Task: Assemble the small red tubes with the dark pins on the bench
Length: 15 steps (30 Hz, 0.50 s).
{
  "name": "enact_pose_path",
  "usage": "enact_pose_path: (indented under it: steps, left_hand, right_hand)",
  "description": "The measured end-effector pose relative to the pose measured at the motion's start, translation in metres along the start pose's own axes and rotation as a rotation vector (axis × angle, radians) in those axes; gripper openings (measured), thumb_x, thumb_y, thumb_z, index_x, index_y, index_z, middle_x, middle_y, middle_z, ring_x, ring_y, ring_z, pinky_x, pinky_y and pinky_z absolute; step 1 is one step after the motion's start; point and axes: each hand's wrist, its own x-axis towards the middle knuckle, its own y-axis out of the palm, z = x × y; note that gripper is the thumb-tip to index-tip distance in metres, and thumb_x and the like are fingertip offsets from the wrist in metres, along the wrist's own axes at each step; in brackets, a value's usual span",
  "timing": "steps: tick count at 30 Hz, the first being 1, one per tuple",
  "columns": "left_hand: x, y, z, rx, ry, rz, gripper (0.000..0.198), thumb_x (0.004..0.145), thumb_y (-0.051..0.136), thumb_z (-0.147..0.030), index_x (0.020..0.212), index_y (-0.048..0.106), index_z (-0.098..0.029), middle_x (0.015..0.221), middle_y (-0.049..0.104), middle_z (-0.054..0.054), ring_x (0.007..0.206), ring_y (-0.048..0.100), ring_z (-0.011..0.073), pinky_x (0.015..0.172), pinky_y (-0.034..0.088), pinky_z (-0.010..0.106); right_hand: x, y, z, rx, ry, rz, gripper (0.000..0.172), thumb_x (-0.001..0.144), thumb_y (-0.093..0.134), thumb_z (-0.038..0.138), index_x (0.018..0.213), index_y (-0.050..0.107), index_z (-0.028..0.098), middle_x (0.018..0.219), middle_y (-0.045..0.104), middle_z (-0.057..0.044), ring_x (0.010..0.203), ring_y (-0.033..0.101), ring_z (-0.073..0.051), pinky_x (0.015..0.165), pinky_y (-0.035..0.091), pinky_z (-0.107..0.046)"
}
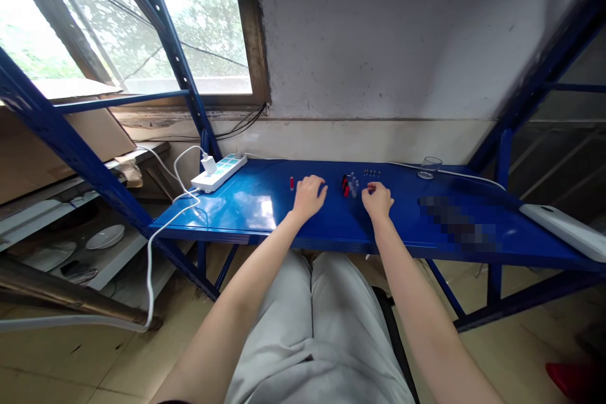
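My left hand (309, 196) rests low over the blue table, its fingers loosely bent and apart, with nothing visible in them. A small red piece (291, 184) stands just to its left. Between my hands is a cluster of small red, black and clear pieces (349, 185), too small to name. Right beside that cluster, my right hand (377, 201) has thumb and fingers pinched together; what they hold, if anything, is hidden. Behind it, several tiny metallic pieces (372, 172) form a row.
A white power strip (220, 173) with a plugged-in charger lies at the table's left end. Toward the right are a clear glass (430, 167), a blurred-out dark object (457, 223) and a white device (565, 230). Blue metal uprights (173, 53) frame the table (227, 218).
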Motion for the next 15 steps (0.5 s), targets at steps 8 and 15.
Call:
enact_pose_path:
  steps: [8,15]
  left_hand:
    - [0.004,0.033,-0.035,0.115,0.144,0.307,0.048,0.090,0.030,-0.027,0.138,0.028,-0.022,0.132,0.044,0.010,0.109,0.043,0.0244,0.084,0.037,0.038]
    - [0.015,0.038,-0.039,0.160,0.104,0.238,0.033,0.088,0.036,-0.019,0.117,0.052,-0.018,0.113,0.056,0.010,0.102,0.048,0.0218,0.082,0.036,0.035]
  right_hand:
    - [-0.004,0.006,-0.002,-0.232,-0.058,0.202,0.024,0.074,0.047,0.025,0.087,0.066,0.019,0.107,0.057,-0.011,0.106,0.041,-0.029,0.083,0.031,-0.046]
    - [-0.004,0.009,-0.002,-0.283,-0.079,0.220,0.024,0.075,0.049,0.031,0.086,0.067,0.020,0.105,0.057,-0.010,0.104,0.041,-0.028,0.082,0.031,-0.045]
